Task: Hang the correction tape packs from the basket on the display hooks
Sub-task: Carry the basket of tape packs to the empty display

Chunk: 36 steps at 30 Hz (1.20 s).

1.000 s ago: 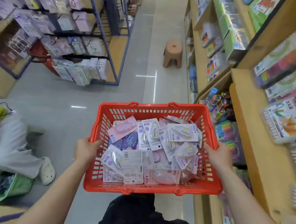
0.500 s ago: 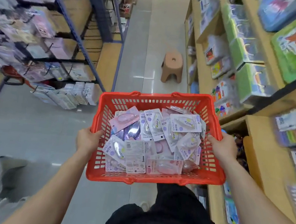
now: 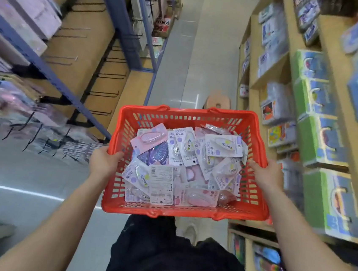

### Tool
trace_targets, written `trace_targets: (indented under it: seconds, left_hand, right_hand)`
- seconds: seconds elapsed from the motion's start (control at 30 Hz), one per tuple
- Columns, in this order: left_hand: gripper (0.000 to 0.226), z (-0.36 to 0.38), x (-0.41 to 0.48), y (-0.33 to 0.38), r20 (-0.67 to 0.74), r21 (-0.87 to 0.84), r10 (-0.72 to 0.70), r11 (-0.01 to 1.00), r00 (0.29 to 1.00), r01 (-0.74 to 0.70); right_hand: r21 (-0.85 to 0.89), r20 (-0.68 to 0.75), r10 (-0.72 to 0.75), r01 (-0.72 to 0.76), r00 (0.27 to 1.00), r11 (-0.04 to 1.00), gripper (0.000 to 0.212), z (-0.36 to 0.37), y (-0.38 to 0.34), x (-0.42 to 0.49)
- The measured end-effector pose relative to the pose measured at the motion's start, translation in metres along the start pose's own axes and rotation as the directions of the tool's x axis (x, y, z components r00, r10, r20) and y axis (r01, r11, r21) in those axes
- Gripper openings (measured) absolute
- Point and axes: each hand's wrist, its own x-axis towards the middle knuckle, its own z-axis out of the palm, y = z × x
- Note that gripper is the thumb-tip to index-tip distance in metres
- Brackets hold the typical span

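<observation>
Correction tape packs lie in a loose heap, some face up and some face down, in the red basket at the centre of the frame. None is on a hook yet. The left hand and right hand grip the basket's side rims, fingers curled round the edges, probably to carry it level so nothing spills. Bare display hooks jut from the board at upper left, and boxed goods fill the shelves along the right.
</observation>
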Motion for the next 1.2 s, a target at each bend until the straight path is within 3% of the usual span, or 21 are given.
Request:
trace_targets:
  seconds: [0.33,0.47,0.63,0.73,0.87,1.2]
  left_hand:
    - [0.011,0.056,0.204,0.122,0.045,0.008,0.009,1.000,0.999,-0.009]
    - [0.011,0.064,0.278,0.171,0.069,-0.062,-0.029,0.998,0.997,0.033]
    - [0.009,0.075,0.358,0.229,0.063,-0.060,-0.032,0.998,0.998,0.035]
    - [0.005,0.085,0.403,0.263,0.053,-0.057,-0.043,0.997,0.998,0.046]
    - [0.004,0.104,0.468,0.303,0.040,-0.046,-0.089,0.995,0.995,0.091]
    - [0.008,0.138,0.574,0.409,-0.021,-0.099,-0.159,0.983,0.987,0.156]
  right_hand:
    - [0.003,-0.033,0.026,-0.026,0.999,1.000,0.055,0.067,-0.112,0.213]
    - [-0.059,-0.039,0.011,-0.013,0.999,0.998,0.023,0.079,-0.211,0.242]
    - [-0.081,-0.051,-0.002,-0.002,0.999,0.997,0.036,0.104,-0.270,0.323]
    - [-0.043,-0.046,-0.003,0.001,0.999,0.999,0.032,0.125,-0.301,0.379]
    - [-0.056,-0.010,-0.053,0.052,0.999,0.997,0.007,0.146,-0.367,0.439]
    - [-0.111,0.077,-0.107,0.115,0.991,0.987,0.012,0.187,-0.511,0.611]
